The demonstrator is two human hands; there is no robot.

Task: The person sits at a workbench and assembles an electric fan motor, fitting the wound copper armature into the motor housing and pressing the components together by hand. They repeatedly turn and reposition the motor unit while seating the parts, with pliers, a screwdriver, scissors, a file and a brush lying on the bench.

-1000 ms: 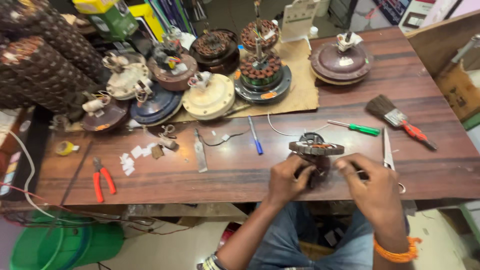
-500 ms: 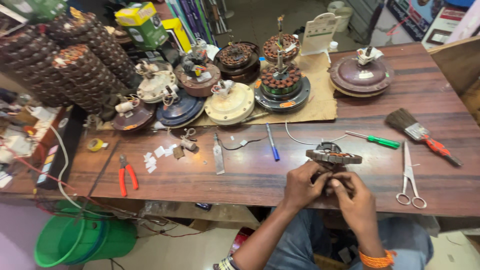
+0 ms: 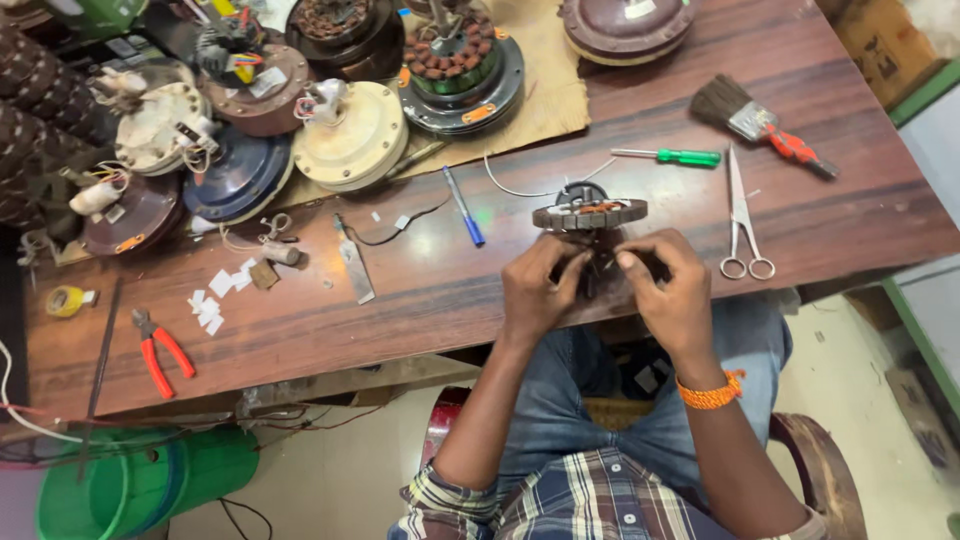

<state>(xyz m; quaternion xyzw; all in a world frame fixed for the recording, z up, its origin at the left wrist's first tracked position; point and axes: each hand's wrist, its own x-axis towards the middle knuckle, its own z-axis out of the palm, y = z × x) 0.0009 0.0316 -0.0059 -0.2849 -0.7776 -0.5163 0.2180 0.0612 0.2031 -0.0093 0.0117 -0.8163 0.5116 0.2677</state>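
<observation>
Fingers (image 3: 560, 268) of both hands pinch under motor stator (image 3: 590, 214), left hand (image 3: 535, 290) and right hand (image 3: 675, 295) closed on it, at near edge of wooden surface (image 3: 450, 290). Looks heavy, stiff; grip metal rim, windings fragile. Scissors (image 3: 742, 215) just beside

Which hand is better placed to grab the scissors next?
Probably the right hand: the scissors lie just beside it, while the left hand sits across the stator.

A repair workshop: opened fan motors (image 3: 350, 135) crowd the far side of the wooden bench (image 3: 420, 300), with pliers (image 3: 160, 350), screwdriver (image 3: 668, 156) and scissors (image 3: 742, 215) scattered across it.
</observation>
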